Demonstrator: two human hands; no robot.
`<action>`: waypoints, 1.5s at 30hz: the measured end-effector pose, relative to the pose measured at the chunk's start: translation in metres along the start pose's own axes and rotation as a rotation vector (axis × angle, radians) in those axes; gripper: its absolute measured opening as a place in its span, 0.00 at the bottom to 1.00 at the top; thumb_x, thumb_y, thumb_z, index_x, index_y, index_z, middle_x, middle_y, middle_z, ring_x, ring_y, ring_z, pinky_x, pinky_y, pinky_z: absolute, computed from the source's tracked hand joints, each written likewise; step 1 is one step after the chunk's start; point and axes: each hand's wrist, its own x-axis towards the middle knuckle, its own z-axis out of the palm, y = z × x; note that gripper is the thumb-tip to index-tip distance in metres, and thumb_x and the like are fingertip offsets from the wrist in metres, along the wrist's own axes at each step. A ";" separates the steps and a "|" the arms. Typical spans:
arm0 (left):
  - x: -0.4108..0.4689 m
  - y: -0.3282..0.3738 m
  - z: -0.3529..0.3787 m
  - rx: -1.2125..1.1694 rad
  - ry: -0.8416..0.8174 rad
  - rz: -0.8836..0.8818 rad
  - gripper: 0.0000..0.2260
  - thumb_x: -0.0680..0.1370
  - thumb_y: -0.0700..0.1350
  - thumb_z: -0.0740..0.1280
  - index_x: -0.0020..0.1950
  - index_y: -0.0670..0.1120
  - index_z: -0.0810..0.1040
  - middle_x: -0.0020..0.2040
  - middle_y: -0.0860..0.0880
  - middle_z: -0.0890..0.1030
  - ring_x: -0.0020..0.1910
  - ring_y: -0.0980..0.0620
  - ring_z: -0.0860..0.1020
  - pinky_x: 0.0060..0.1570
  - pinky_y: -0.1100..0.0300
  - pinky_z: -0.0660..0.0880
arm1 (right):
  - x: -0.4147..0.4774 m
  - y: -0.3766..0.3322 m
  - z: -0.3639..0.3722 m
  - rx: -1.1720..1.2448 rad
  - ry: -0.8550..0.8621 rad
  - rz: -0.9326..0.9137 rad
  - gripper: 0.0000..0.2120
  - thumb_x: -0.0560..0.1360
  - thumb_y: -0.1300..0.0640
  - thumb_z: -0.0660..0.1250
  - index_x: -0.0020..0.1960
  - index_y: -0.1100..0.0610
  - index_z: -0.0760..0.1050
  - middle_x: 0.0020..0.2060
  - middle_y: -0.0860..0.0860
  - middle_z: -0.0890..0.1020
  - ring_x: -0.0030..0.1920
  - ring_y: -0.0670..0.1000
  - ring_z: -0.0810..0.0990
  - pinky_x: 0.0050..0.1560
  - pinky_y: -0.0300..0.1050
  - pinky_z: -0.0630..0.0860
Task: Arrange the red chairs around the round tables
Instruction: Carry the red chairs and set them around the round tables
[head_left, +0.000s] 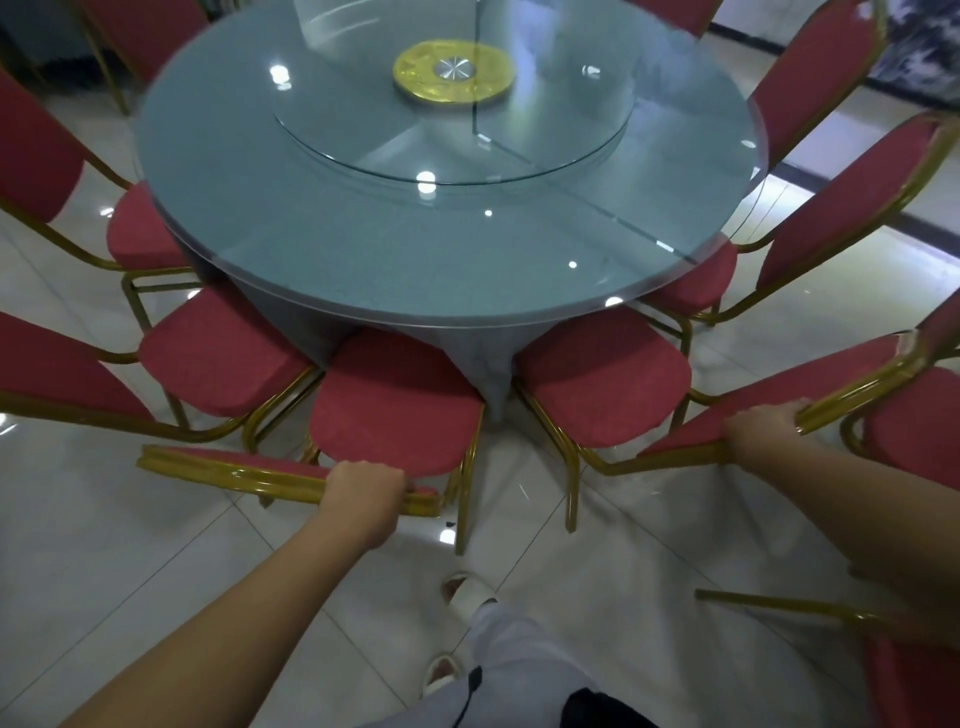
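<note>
Head view:
- left hand (366, 493) clenched round gold top rail (234, 470) of middle red chair (397, 405)
- front of its seat sits at rim of round table (441, 312)
- right hand (761, 427) grasps backrest top of neighbouring red chair (602, 382) — seat likewise at rim

Advice:
- push both evenly toward table centre
- keep seat gaps equal
- ease weight off legs to avoid scraping tile (156, 545)
- stop short of grey cloth (478, 358)
</note>
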 end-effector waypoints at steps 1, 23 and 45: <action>0.000 0.001 0.000 0.002 -0.001 -0.005 0.18 0.77 0.39 0.62 0.61 0.58 0.79 0.49 0.53 0.81 0.48 0.50 0.80 0.41 0.57 0.70 | 0.000 0.000 0.000 -0.019 -0.017 0.010 0.17 0.81 0.52 0.61 0.69 0.48 0.72 0.64 0.52 0.78 0.68 0.59 0.73 0.70 0.76 0.57; -0.063 -0.172 0.005 -1.158 0.322 -0.324 0.21 0.77 0.58 0.68 0.70 0.63 0.71 0.64 0.64 0.73 0.60 0.64 0.71 0.52 0.75 0.66 | -0.127 -0.255 -0.303 1.157 0.438 -1.049 0.19 0.75 0.43 0.68 0.65 0.43 0.76 0.60 0.39 0.78 0.58 0.44 0.76 0.58 0.42 0.72; -0.228 -0.625 0.195 -1.472 0.439 -0.613 0.13 0.77 0.48 0.69 0.62 0.57 0.78 0.56 0.58 0.79 0.51 0.62 0.79 0.49 0.66 0.77 | -0.381 -0.603 -0.565 1.483 0.184 -1.201 0.11 0.75 0.62 0.72 0.56 0.53 0.82 0.49 0.48 0.85 0.52 0.46 0.83 0.49 0.38 0.78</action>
